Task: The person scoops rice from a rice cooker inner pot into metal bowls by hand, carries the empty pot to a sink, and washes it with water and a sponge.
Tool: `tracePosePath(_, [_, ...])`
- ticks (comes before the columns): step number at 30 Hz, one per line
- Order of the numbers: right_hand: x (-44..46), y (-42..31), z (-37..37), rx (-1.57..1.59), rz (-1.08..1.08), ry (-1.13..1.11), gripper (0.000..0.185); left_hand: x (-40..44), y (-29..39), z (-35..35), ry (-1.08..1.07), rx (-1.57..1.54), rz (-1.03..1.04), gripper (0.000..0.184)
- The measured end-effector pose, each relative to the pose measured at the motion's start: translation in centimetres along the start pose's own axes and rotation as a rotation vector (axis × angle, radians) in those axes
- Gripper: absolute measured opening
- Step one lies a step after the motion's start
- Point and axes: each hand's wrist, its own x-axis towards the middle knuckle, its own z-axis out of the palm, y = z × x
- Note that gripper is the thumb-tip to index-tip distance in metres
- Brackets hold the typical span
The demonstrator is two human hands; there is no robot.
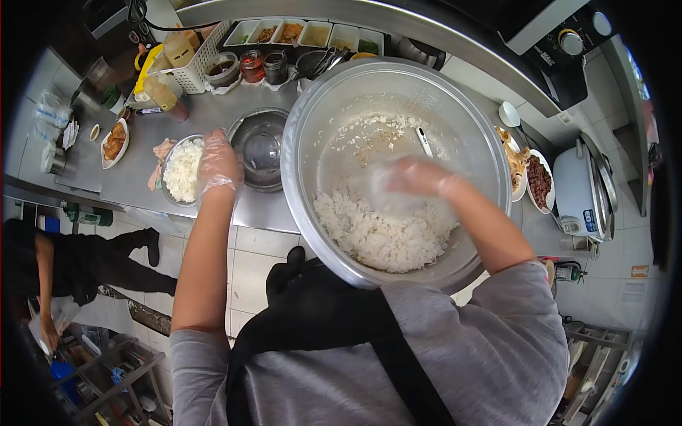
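Note:
A wide metal pot (pixel 302 142) holds a mound of white rice (pixel 387 231), with loose grains on its far side. My right hand (pixel 415 177), in a clear plastic glove, is inside the pot above the rice; motion smears its fingers. A white-handled utensil (pixel 424 142) lies in the pot beyond it. To the left, my gloved left hand (pixel 219 162) rests at the right side of a bowl of white rice (pixel 183 170), its fingers close together at the rim. An empty metal bowl (pixel 261 149) sits between that hand and the pot.
Topping trays (pixel 291 34) and sauce jars (pixel 252 65) line the back. A squeeze bottle (pixel 165 98) and a plate of fried food (pixel 114 143) are at left. Plates of food (pixel 538 183) and a cooker (pixel 577 188) stand right. Another person (pixel 85 263) is at lower left.

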Motion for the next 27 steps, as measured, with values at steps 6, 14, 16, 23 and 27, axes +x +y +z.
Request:
tracePosePath(6, [-0.7,5.2,-7.5,-0.535,0.183,0.021,0.049,-0.4,1.1,-2.9,-0.054,-0.002,0.069,0.026])
tracePosePath(14, [14.7,5.9,3.0,-0.425,0.035,0.487,0.024,-1.4,-0.3,-5.9,0.037,-0.095,0.011,0.024])
tracePosePath(16, [15.0,-0.3,5.5,0.083,0.085,0.353,0.024,-2.0,0.0,-7.5,0.194,-0.196,-0.090,0.022])
tracePosePath(23, [4.1,-5.2,7.0,0.027,-0.635,-0.160,0.037,-7.1,-2.5,-9.5,0.383,-0.766,-0.091,0.010])
tracePosePath(27, [9.8,3.1,4.7,0.602,-0.040,0.060,0.047,-8.8,1.6,-10.4,0.306,-1.243,-0.134,0.018])
